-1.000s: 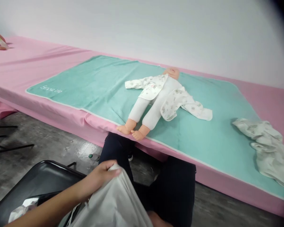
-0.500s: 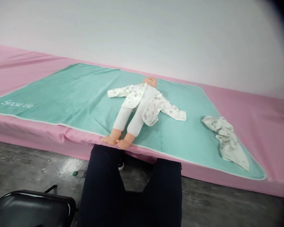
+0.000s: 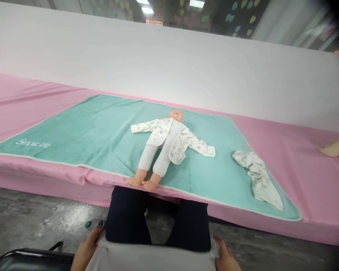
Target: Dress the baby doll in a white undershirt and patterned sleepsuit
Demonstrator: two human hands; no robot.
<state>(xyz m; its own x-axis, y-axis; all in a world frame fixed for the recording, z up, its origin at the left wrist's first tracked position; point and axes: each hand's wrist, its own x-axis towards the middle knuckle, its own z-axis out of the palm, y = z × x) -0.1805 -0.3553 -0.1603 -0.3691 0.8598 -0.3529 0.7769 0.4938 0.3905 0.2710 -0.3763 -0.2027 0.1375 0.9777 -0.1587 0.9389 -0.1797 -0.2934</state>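
Note:
A baby doll (image 3: 165, 148) lies face up on a green blanket (image 3: 87, 128), its feet at the near edge. It wears a white body garment, and a printed baby jacket (image 3: 159, 132) is open at the front with both sleeves on the spread arms. At the bottom edge, my left hand (image 3: 86, 246) and my right hand (image 3: 226, 258) are low at either side of my grey shirt (image 3: 155, 258). Both appear closed on its hem, which stretches between them; some fingers are hidden or blurred. Neither hand touches the doll.
A crumpled printed cloth (image 3: 261, 180) lies on the blanket's right side. Pink sheeting (image 3: 321, 180) covers the platform, against a white wall (image 3: 158, 64). A black chair (image 3: 31, 259) and green-capped bottle (image 3: 94, 224) are at lower left. A pale object (image 3: 335, 148) shows at far right.
Both my hands have come into view at the bottom, with my shirt between them. The view has tilted upward, showing more above the wall. The doll and cloth stay in place.

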